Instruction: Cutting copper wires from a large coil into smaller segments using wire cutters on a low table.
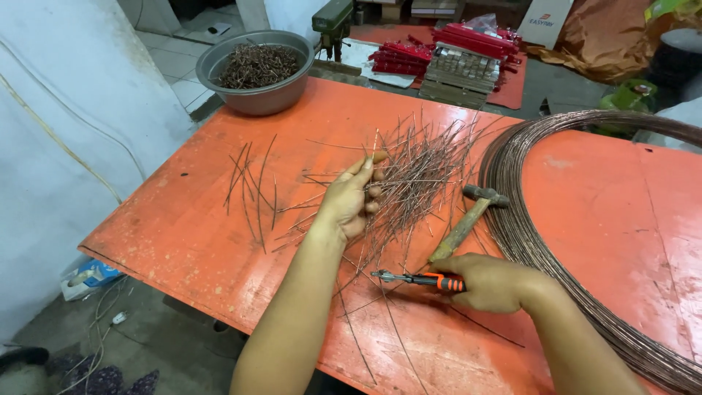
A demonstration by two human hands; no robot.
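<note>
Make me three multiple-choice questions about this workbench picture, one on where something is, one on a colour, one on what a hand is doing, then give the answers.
1. Where does the hammer lie?
A. In the metal bowl
B. On the table between the cut wires and the wire coil
C. On the floor

2. What colour is the table top?
A. Orange-red
B. Blue
C. Grey

3. What is the right hand doing?
A. Resting empty
B. Lifting the hammer
C. Gripping orange-handled pliers

Answers: 1 B, it rests beside the cut wires, left of the wire coil. 2 A, the bare surface is orange-red. 3 C, the pliers stick out of the closed hand.
</note>
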